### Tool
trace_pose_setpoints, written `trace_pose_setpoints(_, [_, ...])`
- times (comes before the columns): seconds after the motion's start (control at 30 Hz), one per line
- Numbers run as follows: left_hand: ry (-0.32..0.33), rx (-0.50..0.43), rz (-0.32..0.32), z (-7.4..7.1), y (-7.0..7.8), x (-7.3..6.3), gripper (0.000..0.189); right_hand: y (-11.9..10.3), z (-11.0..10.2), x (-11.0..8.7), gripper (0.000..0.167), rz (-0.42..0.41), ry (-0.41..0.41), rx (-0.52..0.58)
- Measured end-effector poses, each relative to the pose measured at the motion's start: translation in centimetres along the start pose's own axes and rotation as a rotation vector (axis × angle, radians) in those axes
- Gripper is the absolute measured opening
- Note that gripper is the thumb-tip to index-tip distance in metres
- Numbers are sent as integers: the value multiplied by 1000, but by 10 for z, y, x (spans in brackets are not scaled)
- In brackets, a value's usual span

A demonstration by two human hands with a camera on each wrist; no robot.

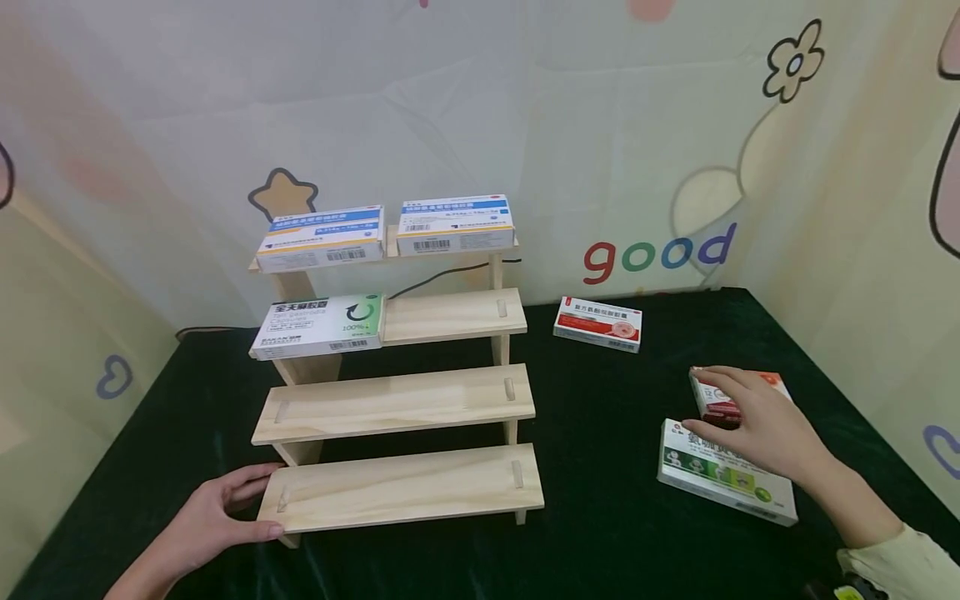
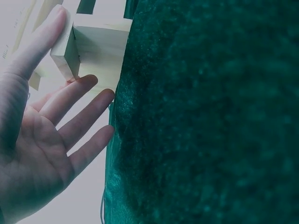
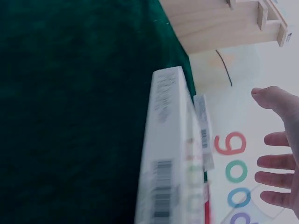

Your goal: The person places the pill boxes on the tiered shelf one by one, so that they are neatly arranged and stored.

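Note:
My left hand (image 1: 217, 518) holds the left end of the lowest board on a wooden tiered display rack (image 1: 405, 487), thumb on the front corner and index finger at the rear one. In the left wrist view its other fingers (image 2: 88, 119) spread free beside the board end. On the right, my right hand (image 1: 765, 425) hovers with fingers extended over a white-and-green medicine box (image 1: 720, 479) and a red-and-white medicine box (image 1: 776, 383) behind it, covering part of both. The right wrist view shows this hand (image 3: 285, 154) apart from the near box (image 3: 166, 140).
Two blue-and-white boxes (image 1: 322, 237) lie on the rack's top tier. A white box with a green end (image 1: 318, 327) is on the tier below, at left. Another red-and-white box (image 1: 597, 323) lies on the dark green cloth (image 1: 600, 533), right of the rack. A printed curtain (image 1: 562, 125) hangs behind.

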State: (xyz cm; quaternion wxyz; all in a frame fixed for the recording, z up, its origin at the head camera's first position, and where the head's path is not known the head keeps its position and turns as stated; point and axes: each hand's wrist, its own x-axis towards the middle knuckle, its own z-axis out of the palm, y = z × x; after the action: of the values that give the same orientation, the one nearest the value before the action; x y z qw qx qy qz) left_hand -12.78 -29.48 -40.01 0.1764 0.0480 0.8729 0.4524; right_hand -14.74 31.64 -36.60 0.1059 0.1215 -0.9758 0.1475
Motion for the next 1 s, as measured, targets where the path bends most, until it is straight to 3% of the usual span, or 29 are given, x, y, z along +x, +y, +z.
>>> trace_pose_setpoints(0.27, [12, 15, -20, 2, 1, 0, 72, 20, 4, -22, 82, 109, -144, -8])
trace_pose_setpoints(0.67, [12, 27, -13, 2, 3, -2, 72, 43, 17, -50, 81, 85, -185, -14])
trace_pose_setpoints(1.0, [8, 25, -25, 1, 1, -2, 71, 51, 18, -59, 73, 56, -211, 37])
